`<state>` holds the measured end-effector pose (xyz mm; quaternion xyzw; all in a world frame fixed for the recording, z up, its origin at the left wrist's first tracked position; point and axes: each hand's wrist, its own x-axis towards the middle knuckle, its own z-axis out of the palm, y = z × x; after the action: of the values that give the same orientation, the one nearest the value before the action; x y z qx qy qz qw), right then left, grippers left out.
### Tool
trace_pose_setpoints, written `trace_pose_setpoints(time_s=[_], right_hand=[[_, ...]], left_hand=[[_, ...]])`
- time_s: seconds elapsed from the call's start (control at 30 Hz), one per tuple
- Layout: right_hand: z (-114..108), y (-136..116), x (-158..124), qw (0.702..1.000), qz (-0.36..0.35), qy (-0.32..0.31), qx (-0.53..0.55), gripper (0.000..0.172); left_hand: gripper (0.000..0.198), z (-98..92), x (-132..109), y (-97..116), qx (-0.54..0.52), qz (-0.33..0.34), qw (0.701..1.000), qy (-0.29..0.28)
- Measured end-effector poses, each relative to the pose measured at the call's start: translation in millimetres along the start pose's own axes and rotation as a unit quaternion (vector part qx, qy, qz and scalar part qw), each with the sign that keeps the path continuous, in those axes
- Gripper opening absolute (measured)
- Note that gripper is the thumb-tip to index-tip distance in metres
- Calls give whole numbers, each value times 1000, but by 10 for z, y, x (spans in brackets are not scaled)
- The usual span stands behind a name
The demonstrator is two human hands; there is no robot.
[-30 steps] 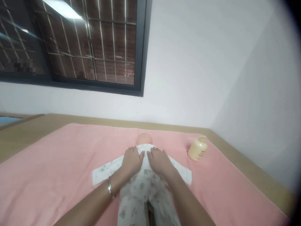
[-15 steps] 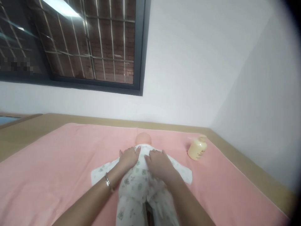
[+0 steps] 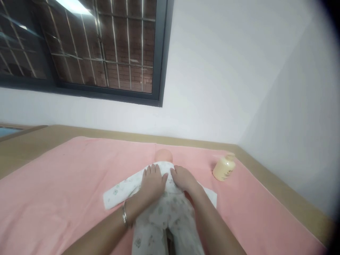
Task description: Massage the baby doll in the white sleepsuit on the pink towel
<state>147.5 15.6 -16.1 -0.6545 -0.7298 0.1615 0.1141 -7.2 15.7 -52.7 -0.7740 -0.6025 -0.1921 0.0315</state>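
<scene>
A bald baby doll (image 3: 163,155) lies on its clothes-covered body with its head away from me, arms spread sideways. It wears a white printed outfit (image 3: 172,207); its face does not show. Flat on the left side of the upper body rests my left hand (image 3: 154,182), fingers stretched forward and thumb out to the side. A silver bracelet (image 3: 124,214) circles that wrist. My right hand (image 3: 185,178) curves round the doll's shoulder on the right, its thumb toward the middle of the upper body. Most of its fingertips are hidden.
Under the doll spreads a pink cloth (image 3: 79,170) on a light wooden surface (image 3: 34,145). A cream pump bottle (image 3: 224,168) stands on the cloth to the right. Behind are a white wall (image 3: 207,88) and a barred window with a dark frame (image 3: 159,63).
My left hand has turned and flattened, its fingers more stretched, and shifted a little right. My right hand has moved outward from the middle of the doll's upper body to the shoulder.
</scene>
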Motion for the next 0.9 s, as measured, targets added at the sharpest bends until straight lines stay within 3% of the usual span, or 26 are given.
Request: trace_pose_setpoints(time_s=[0.07, 0.13, 0.27, 0.37, 0.5, 0.6, 0.7, 0.77, 0.83, 0.9], right_hand=[[-63, -64, -128, 998, -53, 12, -15, 38], [-165, -91, -244, 994, -108, -1, -1, 33], [-383, 6, -287, 973, -165, -66, 146, 36], [-390, 109, -202, 952, -181, -36, 243, 46], [-171, 166, -197, 953, -278, -1, 124, 47], [30, 206, -241, 940, -337, 13, 54, 47], [245, 293, -203, 944, -320, 62, 58, 47], [390, 353, -133, 953, -271, 117, 68, 48], [492, 376, -52, 968, -170, 170, 74, 51], [509, 345, 28, 980, -57, 177, 63, 56]], left_hand=[[52, -17, 83, -56, -23, -30, 999, -37], [50, 7, 62, -57, -26, -26, 999, -30], [53, 61, -258, 81, -13, 126, 990, 59], [52, -52, -526, 171, -43, 240, 968, 53], [43, -292, -683, 174, -102, 338, 935, 25], [37, -316, -714, 136, -115, 378, 918, 30], [40, -179, -717, 54, -116, 354, 926, 61], [45, -62, -661, -41, -102, 279, 951, 84], [47, 17, -523, -163, -85, 170, 977, 99], [45, 30, -322, -285, -85, 76, 989, 95]])
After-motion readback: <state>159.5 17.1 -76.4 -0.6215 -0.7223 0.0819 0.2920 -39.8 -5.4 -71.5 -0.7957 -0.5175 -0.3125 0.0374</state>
